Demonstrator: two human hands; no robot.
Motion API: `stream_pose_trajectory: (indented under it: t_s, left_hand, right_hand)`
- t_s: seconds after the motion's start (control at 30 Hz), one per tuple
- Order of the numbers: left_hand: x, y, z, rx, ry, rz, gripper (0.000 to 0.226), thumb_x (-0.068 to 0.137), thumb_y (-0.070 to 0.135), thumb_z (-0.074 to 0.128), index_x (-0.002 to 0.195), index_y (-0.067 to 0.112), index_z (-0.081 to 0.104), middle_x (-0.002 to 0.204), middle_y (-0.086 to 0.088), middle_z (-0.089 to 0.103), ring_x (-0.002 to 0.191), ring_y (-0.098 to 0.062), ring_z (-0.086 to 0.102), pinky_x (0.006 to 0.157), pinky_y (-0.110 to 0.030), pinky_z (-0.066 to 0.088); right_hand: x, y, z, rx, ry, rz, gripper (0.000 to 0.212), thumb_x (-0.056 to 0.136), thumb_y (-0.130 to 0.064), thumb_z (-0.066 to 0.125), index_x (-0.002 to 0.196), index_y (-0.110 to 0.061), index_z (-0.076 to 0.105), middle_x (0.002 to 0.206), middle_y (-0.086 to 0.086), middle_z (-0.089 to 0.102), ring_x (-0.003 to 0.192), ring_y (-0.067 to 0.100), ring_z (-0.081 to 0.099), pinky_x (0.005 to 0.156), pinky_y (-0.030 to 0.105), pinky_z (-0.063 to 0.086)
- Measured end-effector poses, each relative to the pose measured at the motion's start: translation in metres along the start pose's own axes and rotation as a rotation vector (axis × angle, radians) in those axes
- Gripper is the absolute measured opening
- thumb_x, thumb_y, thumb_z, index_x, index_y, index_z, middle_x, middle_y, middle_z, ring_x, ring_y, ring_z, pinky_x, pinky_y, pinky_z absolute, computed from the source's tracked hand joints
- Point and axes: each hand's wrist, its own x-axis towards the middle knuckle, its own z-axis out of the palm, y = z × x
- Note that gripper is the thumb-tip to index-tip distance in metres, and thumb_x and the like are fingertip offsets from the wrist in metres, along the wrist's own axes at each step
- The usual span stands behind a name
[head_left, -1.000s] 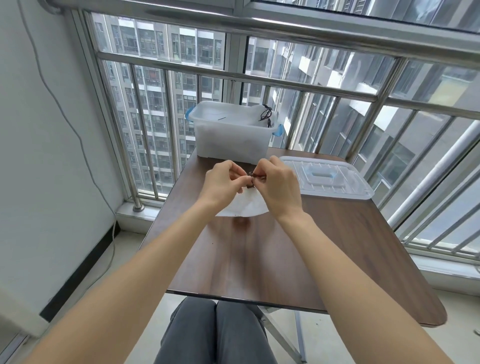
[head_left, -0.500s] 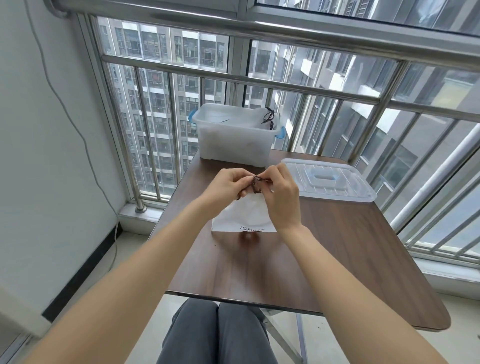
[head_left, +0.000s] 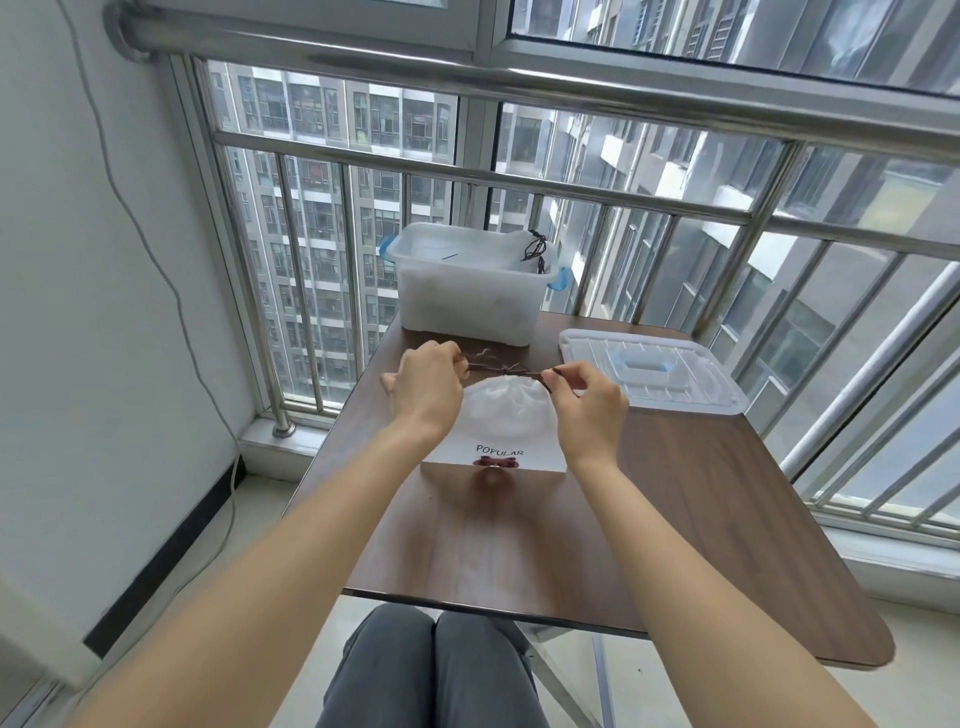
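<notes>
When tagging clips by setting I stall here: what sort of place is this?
Most likely an enclosed high-rise balcony: a steel railing lines the glazing, apartment towers fill the view outside, and a table stands by it, where the left hand and the right hand pinch the drawstring of a pouch.

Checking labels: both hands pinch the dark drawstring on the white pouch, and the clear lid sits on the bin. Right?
No. The head view shows the clear lid off the bin, lying flat on the table to its right. The rest holds: left hand and right hand each pinch the dark drawstring on the white pouch.
</notes>
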Motion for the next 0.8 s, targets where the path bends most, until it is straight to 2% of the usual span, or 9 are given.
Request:
stream_pose_trajectory:
  t_s: [0.1, 0.2, 0.3, 0.37, 0.43, 0.53, 0.63, 0.73, 0.8]
  left_hand:
    - [0.002, 0.000, 0.002, 0.009, 0.006, 0.011, 0.020, 0.093, 0.006, 0.049, 0.098, 0.013, 0.067, 0.102, -0.002, 0.062, 0.103, -0.024, 0.051, 0.077, -0.033, 0.027]
    - [0.005, 0.000, -0.001, -0.065, -0.020, 0.020, 0.017, 0.091, 0.003, 0.051, 0.089, 0.008, 0.068, 0.097, -0.006, 0.066, 0.099, -0.027, 0.057, 0.085, -0.038, 0.044]
    - [0.006, -0.001, -0.003, -0.106, -0.018, 0.046, 0.017, 0.092, 0.002, 0.051, 0.089, 0.002, 0.068, 0.096, -0.011, 0.067, 0.094, -0.026, 0.061, 0.085, -0.034, 0.049]
    - [0.008, 0.000, -0.004, -0.149, -0.014, 0.032, 0.019, 0.092, 0.001, 0.049, 0.089, 0.001, 0.068, 0.095, -0.012, 0.069, 0.093, -0.024, 0.064, 0.085, -0.033, 0.051]
    - [0.010, 0.002, -0.006, -0.179, -0.023, 0.026, 0.020, 0.093, 0.002, 0.047, 0.089, 0.000, 0.067, 0.096, -0.013, 0.069, 0.095, -0.026, 0.064, 0.082, -0.032, 0.050]
    - [0.012, 0.004, -0.011, -0.121, -0.064, 0.085, 0.024, 0.097, 0.009, 0.044, 0.091, 0.000, 0.066, 0.100, -0.012, 0.064, 0.099, -0.026, 0.056, 0.073, -0.021, 0.035]
    - [0.011, 0.000, -0.013, -0.091, -0.117, 0.118, 0.024, 0.098, 0.015, 0.042, 0.091, 0.006, 0.063, 0.099, -0.006, 0.063, 0.099, -0.027, 0.054, 0.084, -0.034, 0.042]
    - [0.011, 0.004, -0.016, -0.150, -0.161, 0.078, 0.019, 0.098, 0.018, 0.045, 0.089, 0.012, 0.061, 0.084, 0.001, 0.060, 0.087, -0.023, 0.057, 0.079, -0.031, 0.045]
    - [0.012, 0.013, -0.019, -0.208, -0.181, 0.097, 0.018, 0.097, 0.018, 0.047, 0.086, 0.013, 0.060, 0.081, -0.003, 0.063, 0.083, -0.024, 0.062, 0.079, -0.032, 0.049]
  right_hand:
    - [0.002, -0.003, -0.005, 0.023, 0.011, 0.079, 0.011, 0.084, -0.016, 0.067, 0.081, -0.005, 0.069, 0.069, -0.001, 0.060, 0.069, 0.013, 0.053, 0.058, 0.004, 0.033]
    - [0.002, -0.004, -0.009, 0.014, 0.012, 0.103, 0.012, 0.084, -0.016, 0.067, 0.081, -0.005, 0.069, 0.068, -0.001, 0.058, 0.067, 0.014, 0.051, 0.057, 0.002, 0.034]
    - [0.006, -0.006, -0.011, 0.001, 0.006, 0.096, 0.013, 0.084, -0.016, 0.066, 0.080, -0.004, 0.069, 0.068, 0.001, 0.058, 0.068, 0.017, 0.051, 0.056, 0.017, 0.030]
    - [0.009, -0.009, -0.010, -0.003, 0.006, 0.099, 0.013, 0.084, -0.016, 0.066, 0.081, -0.003, 0.069, 0.069, 0.001, 0.058, 0.070, 0.018, 0.052, 0.058, 0.020, 0.026]
    - [0.011, -0.013, -0.008, 0.005, 0.011, 0.101, 0.014, 0.085, -0.017, 0.066, 0.081, -0.003, 0.068, 0.069, 0.001, 0.058, 0.071, 0.018, 0.052, 0.059, 0.020, 0.026]
    - [0.012, -0.013, -0.009, 0.005, -0.011, 0.127, 0.014, 0.086, -0.018, 0.064, 0.084, -0.005, 0.068, 0.075, 0.003, 0.062, 0.074, 0.017, 0.053, 0.062, 0.019, 0.028]
    - [0.015, -0.012, -0.007, -0.034, -0.129, 0.135, 0.012, 0.088, -0.018, 0.059, 0.096, -0.010, 0.065, 0.085, 0.000, 0.062, 0.085, 0.021, 0.060, 0.071, 0.023, 0.037]
    - [0.017, -0.021, -0.003, -0.048, -0.367, 0.076, 0.038, 0.087, -0.029, 0.055, 0.124, -0.023, 0.048, 0.100, -0.004, 0.060, 0.096, 0.022, 0.059, 0.087, 0.037, 0.048]
    - [0.019, -0.027, -0.001, -0.160, -0.534, 0.002, 0.050, 0.082, -0.043, 0.060, 0.128, -0.030, 0.044, 0.106, -0.004, 0.059, 0.098, 0.015, 0.055, 0.086, 0.036, 0.048]
